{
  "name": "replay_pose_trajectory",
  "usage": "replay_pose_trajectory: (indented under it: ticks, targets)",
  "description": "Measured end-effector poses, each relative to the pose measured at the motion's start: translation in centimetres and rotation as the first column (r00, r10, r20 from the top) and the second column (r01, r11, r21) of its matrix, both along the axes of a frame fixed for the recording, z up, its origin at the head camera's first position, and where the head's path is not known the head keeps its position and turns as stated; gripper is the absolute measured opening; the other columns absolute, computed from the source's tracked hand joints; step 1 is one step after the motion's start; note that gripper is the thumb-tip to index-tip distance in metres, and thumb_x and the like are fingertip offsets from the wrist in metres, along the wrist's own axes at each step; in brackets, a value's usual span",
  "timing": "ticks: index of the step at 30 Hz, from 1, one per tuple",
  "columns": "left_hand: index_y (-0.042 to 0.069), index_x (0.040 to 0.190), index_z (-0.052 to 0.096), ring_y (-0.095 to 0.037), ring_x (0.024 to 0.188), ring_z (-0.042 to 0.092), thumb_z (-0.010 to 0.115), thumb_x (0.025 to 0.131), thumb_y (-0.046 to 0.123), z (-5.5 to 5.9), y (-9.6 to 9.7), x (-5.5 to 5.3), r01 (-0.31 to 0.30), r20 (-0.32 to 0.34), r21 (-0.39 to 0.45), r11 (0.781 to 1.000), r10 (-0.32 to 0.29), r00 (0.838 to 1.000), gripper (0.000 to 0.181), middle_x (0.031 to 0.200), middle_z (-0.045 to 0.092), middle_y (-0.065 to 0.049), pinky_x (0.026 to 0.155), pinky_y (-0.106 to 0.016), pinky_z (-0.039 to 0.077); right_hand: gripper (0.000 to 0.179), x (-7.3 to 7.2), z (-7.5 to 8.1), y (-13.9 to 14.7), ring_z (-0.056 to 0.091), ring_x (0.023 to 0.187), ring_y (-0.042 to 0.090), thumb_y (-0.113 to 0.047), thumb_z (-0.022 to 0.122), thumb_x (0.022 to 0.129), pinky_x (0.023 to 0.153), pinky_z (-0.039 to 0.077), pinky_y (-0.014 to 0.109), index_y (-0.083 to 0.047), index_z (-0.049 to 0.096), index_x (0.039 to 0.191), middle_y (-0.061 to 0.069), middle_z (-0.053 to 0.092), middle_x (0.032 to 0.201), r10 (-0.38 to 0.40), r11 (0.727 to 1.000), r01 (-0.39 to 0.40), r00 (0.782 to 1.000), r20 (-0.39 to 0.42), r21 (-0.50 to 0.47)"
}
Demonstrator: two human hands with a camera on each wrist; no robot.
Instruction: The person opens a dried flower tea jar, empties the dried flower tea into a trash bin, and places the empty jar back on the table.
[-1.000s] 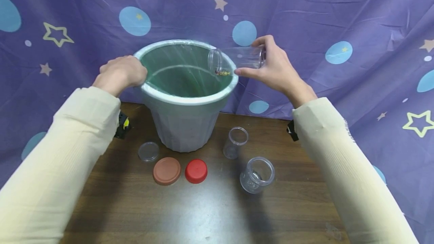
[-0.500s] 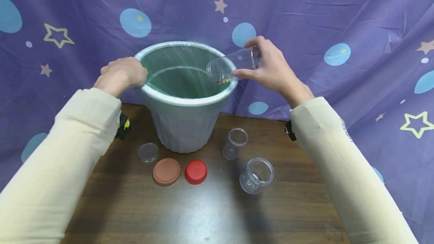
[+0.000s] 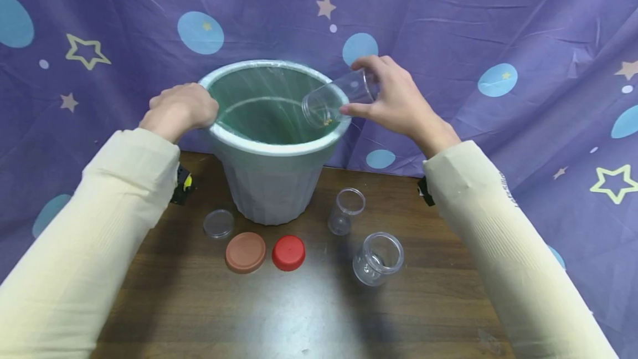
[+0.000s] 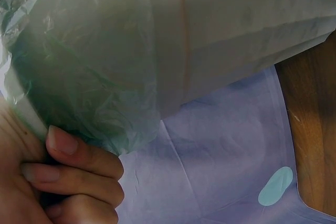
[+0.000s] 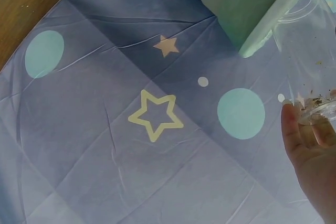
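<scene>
My left hand [image 3: 184,105] grips the left rim of a pale trash can [image 3: 271,190], its fingers curled over the edge and the thin green plastic liner [image 4: 100,82]. On the far side, my right hand [image 3: 399,96] holds a clear plastic jar [image 3: 344,92] by its base end. The jar tilts mouth-down over the can's right rim. A few small yellowish bits lie near its mouth. In the right wrist view, brownish crumbs cling inside the base of the jar [image 5: 304,51], beside the fingertips. The can's bottom is hard to see.
On the wooden table [image 3: 299,320] stand a narrow clear jar [image 3: 344,216] and a wider clear jar [image 3: 374,267]. A clear lid [image 3: 218,223], an orange-brown lid [image 3: 246,252] and a red lid [image 3: 288,252] lie before the can. A purple curtain [image 3: 438,26] hangs behind.
The jar has tipped further mouth-down, and my right hand has shifted slightly left. Fewer colored bits show inside its mouth than before. My left hand stays on the rim.
</scene>
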State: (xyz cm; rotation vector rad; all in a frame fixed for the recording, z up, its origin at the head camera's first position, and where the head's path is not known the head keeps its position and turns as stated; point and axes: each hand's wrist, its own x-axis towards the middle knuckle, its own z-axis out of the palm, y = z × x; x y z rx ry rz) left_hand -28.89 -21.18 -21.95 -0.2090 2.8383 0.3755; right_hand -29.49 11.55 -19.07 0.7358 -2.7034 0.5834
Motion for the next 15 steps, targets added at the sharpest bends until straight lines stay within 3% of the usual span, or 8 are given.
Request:
replay_pose_trajectory:
  ticks: [4,9,15]
  targets:
    - [-0.013,0.129,0.044,-0.054,0.12,0.042,0.021,0.096,0.026,-0.02,-0.04,-0.02,0.002,0.001,0.0,1.0,-0.002,1.0,0.056,0.139,0.037,-0.041,0.099,-0.062,0.037,0.072,0.07,0.22,-0.26,0.05,0.109,0.024,-0.029,0.086,0.075,0.098,0.041,0.042,-0.014,0.053,0.138,0.012,0.056,0.121,0.026,1.0,-0.026,1.0,-0.011,0.007]
    - [-0.013,0.132,0.042,-0.054,0.12,0.041,0.021,0.096,0.026,-0.06,-0.07,-0.04,-0.007,0.008,0.002,1.0,0.007,1.0,0.057,0.14,0.035,-0.042,0.099,-0.062,0.037,0.073,0.17,0.51,-0.7,0.048,0.127,0.026,-0.024,0.086,0.075,0.111,0.035,0.046,-0.017,0.052,0.14,0.011,0.053,0.137,0.068,0.997,-0.068,0.997,-0.021,0.033]
    - [-0.012,0.137,0.039,-0.057,0.122,0.039,0.022,0.096,0.027,-0.02,0.1,-0.09,-0.037,0.011,0.016,0.999,0.037,0.999,0.06,0.142,0.033,-0.042,0.098,-0.064,0.038,0.072,0.21,0.47,-0.92,0.045,0.134,0.026,-0.018,0.086,0.074,0.116,0.031,0.046,-0.017,0.053,0.139,0.008,0.052,0.14,0.115,0.993,-0.114,0.993,-0.036,0.042]
